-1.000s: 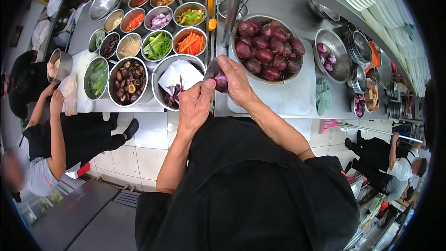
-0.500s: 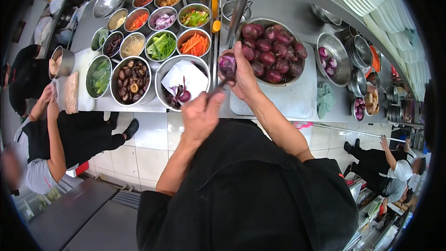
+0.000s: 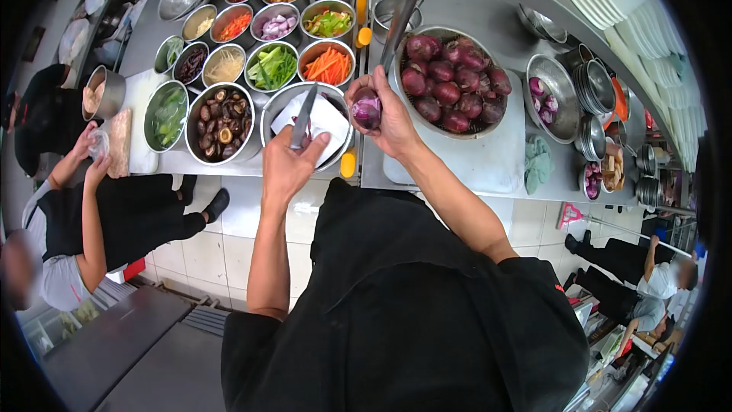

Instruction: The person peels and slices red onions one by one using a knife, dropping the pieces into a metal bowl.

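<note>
My left hand (image 3: 292, 164) is closed around the handle of a small knife (image 3: 305, 112), its blade pointing up and away from me. Beneath it stands a steel pot (image 3: 270, 143) holding a white sheet (image 3: 335, 128) and some onion scraps, partly hidden by the hand. To the right, my right hand (image 3: 393, 123) grips a red onion (image 3: 366, 110) with purple skin, fingers around it. The knife and the onion are apart. Just beyond that hand, a large perforated bowl (image 3: 499, 118) full of red onions rests on a white cutting board (image 3: 450, 164).
Pots of mushrooms (image 3: 223, 126), carrot strips (image 3: 328, 67) and other cut vegetables crowd the left. A steel bowl (image 3: 560, 126) with a few peeled onions and a green cloth (image 3: 538, 162) lie right. A metal shelf post (image 3: 404, 15) rises ahead. Co-workers stand at both sides.
My left hand with the knife has moved left and down, away from the onion, and the blade now points up. The onion has turned slightly in my right hand. A co-worker's pink-headed mop has shifted.
</note>
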The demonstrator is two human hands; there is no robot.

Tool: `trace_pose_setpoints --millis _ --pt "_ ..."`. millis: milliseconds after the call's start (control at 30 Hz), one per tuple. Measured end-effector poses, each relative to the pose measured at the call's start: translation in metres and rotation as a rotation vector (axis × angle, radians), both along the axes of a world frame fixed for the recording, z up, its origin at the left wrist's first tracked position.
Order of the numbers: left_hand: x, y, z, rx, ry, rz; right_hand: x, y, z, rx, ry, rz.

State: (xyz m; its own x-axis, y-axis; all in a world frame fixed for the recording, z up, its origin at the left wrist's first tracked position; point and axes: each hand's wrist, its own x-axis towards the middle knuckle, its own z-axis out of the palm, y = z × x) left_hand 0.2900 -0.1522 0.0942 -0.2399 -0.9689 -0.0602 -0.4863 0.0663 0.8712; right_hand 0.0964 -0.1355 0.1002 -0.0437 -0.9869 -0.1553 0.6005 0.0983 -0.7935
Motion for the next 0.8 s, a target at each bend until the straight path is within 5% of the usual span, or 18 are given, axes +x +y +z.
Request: trace_pose_setpoints --millis 133,800 --pt "-0.016 0.014 0.010 0.060 0.241 -0.123 0.006 0.000 -0.003 -0.016 0.114 0.006" --pt "-0.026 0.006 0.016 0.144 0.187 -0.163 0.016 0.007 -0.006 -0.101 0.500 -0.046"
